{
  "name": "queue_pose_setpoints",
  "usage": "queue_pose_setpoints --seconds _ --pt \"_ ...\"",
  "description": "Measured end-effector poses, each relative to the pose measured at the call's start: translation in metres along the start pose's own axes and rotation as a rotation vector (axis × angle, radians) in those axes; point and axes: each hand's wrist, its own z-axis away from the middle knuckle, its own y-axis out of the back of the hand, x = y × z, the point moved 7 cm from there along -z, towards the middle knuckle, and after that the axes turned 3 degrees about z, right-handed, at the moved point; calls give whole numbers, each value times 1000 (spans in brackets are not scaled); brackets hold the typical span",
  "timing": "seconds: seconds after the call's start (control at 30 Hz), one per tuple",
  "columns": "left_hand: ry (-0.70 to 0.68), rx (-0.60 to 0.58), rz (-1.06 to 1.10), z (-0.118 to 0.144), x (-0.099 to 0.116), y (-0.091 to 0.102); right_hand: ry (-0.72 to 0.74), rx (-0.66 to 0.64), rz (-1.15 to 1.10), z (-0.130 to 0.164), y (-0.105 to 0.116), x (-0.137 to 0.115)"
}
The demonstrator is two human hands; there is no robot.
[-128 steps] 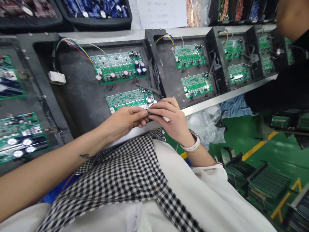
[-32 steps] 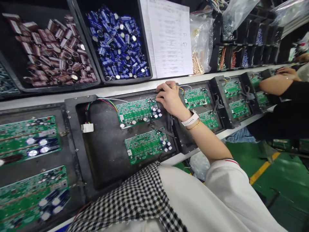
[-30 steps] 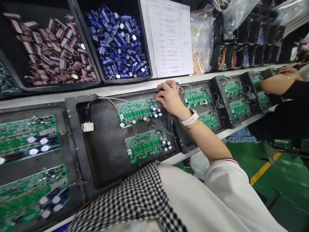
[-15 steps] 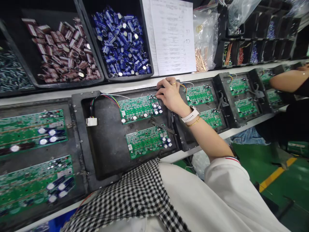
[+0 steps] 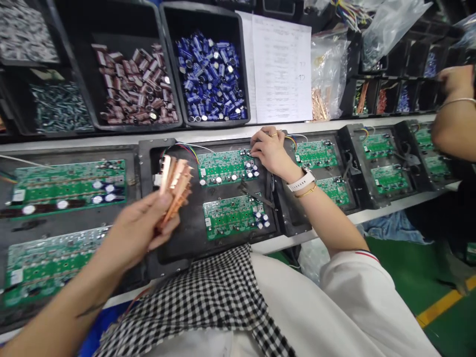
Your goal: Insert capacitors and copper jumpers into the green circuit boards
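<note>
Copper strips [image 5: 176,186] in left hand [image 5: 141,225]

On the surface [image 5: 208,133], a middle tray [image 5: 186,218] sat between a left tray [image 5: 132,168] and a right tray [image 5: 292,210]. In the middle one, a far board [image 5: 219,168] lay beyond a near board [image 5: 226,218]. The right hand [image 5: 269,151] was at the far board's right end; the left hand [image 5: 145,225] held strips [image 5: 176,186] over the middle tray's left end. Beyond stood a left bin [image 5: 122,20] and a right bin [image 5: 203,17], then, rightward, paper sheets [image 5: 284,69] and a bag [image 5: 329,64].
</note>
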Motion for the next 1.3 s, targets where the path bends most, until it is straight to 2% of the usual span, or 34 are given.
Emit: queue_pose_setpoints --seconds 0.1,0.17,0.27,0.37,0.43,0.5,0.57,0.63,0.7,0.77,0.87,0.93,1.0,1.07,1.17,1.3 --pt "-38 12 57 2 -13 -18 11 41 -33 1 20 -22" --pt "-85 25 62 3 -16 -29 18 35 -202 4 36 -47" --pt "-125 63 35 7 -14 -37 30 -131 -674 15 42 -91" --pt "-139 72 3 12 -11 -41 -55 -305 -1064 29 30 -123" --pt "-173 4 -14 14 -9 -47 -93 -326 -1132 35 23 -135" --pt "-161 -129 1 14 -13 -56 -90 -276 -1088 37 22 -141" --pt "-55 -313 49 16 -25 -67 -47 -239 -1045 38 26 -147" --pt "72 -480 90 21 -38 -78 36 -291 -1045 40 28 -156" --pt "124 -542 131 25 -45 -81 105 -362 -1062 43 30 -162" --pt "108 -469 185 22 -44 -75 58 -326 -1109 45 31 -156" --pt "17 -265 225 15 -36 -60 -158 -161 -1226 49 27 -134" --pt "-75 -126 206 11 -27 -51 -231 -170 -1289 57 17 -131" --pt "-162 -24 194 9 -19 -46 -242 -222 -1340 64 7 -137" --pt "-223 17 194 9 -15 -47 -256 -201 -1396 68 1 -142" --pt "-272 60 199 9 -14 -46 -314 -79 -1417 67 1 -139" --pt "-245 112 224 10 -18 -38 -362 -27 -1368 58 9 -123"
